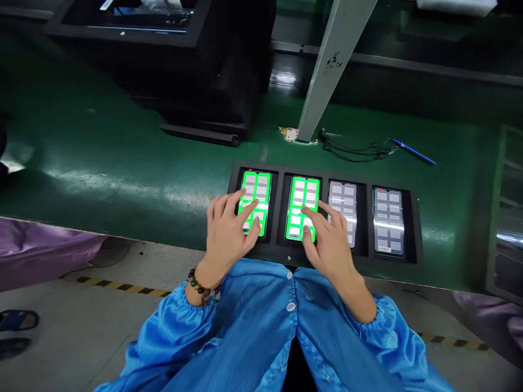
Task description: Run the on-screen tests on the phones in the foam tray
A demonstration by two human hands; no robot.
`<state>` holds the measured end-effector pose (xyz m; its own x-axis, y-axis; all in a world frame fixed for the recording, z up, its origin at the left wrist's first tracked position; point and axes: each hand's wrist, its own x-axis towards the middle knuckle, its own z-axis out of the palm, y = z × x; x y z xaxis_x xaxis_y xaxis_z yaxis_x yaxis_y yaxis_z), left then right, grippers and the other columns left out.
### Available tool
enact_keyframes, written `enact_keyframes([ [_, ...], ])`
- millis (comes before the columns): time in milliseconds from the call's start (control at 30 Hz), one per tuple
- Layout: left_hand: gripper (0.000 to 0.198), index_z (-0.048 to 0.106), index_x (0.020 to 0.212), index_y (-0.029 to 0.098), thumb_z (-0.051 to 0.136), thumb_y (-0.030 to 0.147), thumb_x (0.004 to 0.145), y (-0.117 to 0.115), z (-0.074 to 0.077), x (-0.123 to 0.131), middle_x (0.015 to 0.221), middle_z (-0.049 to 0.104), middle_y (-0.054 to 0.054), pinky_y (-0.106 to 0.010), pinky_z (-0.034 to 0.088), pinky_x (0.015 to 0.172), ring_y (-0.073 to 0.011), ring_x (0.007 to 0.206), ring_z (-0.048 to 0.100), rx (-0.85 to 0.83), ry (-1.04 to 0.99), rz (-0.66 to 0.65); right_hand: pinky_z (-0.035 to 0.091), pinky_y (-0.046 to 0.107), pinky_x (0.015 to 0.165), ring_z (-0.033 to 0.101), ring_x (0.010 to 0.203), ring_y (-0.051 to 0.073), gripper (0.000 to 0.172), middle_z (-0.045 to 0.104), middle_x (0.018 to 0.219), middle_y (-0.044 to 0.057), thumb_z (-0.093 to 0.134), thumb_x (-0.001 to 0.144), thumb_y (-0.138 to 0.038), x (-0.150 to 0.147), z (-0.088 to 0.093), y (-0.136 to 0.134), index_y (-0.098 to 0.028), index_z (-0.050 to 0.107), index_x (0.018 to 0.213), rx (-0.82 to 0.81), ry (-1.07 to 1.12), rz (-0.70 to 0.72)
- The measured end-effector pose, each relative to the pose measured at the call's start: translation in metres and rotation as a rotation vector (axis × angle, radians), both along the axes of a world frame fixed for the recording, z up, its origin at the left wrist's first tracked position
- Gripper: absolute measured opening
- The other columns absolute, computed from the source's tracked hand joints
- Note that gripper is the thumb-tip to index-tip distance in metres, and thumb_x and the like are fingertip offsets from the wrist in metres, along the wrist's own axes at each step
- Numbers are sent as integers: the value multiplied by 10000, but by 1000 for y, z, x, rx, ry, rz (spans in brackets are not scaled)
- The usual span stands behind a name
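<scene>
Leftmost phone [263, 188], green-lit, lies in the black tray [281, 207] under the loosely spread fingers of your left hand [226, 231]; the second phone [298, 188], also green-lit, lies under the spread fingers of your right hand [333, 242]; I cannot tell whether fingertips press the glass; your right hand partly covers the grey-screened third phone [342, 193].

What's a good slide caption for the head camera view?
Left hand and right hand over two green-lit smartphones in a black four-slot tray, two gray-screened smartphones alongside.
</scene>
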<state>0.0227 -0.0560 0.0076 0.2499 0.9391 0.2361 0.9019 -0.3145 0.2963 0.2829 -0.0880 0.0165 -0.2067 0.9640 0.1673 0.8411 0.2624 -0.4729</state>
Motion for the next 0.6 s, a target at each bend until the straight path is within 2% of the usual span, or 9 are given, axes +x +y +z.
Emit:
enact_keyframes([
  [133,429,753,1432,279,588,341,1041,8,1,15,1620,594,-124,-596,341,1308,-362,1445,539,-46,15,-74,406,570,1221,518,1533,367,436,753,1482,80,495,1080,-226,-15,-3,13,-224,613,1500,-12,24,77],
  [333,393,786,1373,277,553,315,1060,10,-2,-17,1596,613,-133,-651,370,1260,-397,1436,528,0,12,137,386,602,1208,527,1533,382,397,811,1335,93,485,1106,-261,15,5,7,-236,644,1469,-24,-11,-73],
  [400,384,792,1359,270,556,316,1060,10,-3,-21,1591,617,-137,-663,377,1250,-405,1438,525,11,14,169,386,605,1200,539,1519,386,381,812,1327,94,491,1105,-258,20,6,5,-239,656,1448,-13,-18,-104],
  [500,390,779,1379,278,577,319,1049,11,-2,-9,1605,604,-133,-656,369,1270,-390,1446,531,5,10,105,396,605,1188,540,1509,391,384,807,1344,98,502,1096,-255,12,2,10,-239,657,1448,-3,-3,-82],
  [600,400,771,1395,277,580,324,1048,15,2,12,1613,596,-133,-635,367,1291,-369,1435,545,-28,20,2,404,578,1213,514,1533,369,407,789,1398,94,488,1094,-251,-6,-2,19,-220,635,1472,-8,5,8],
])
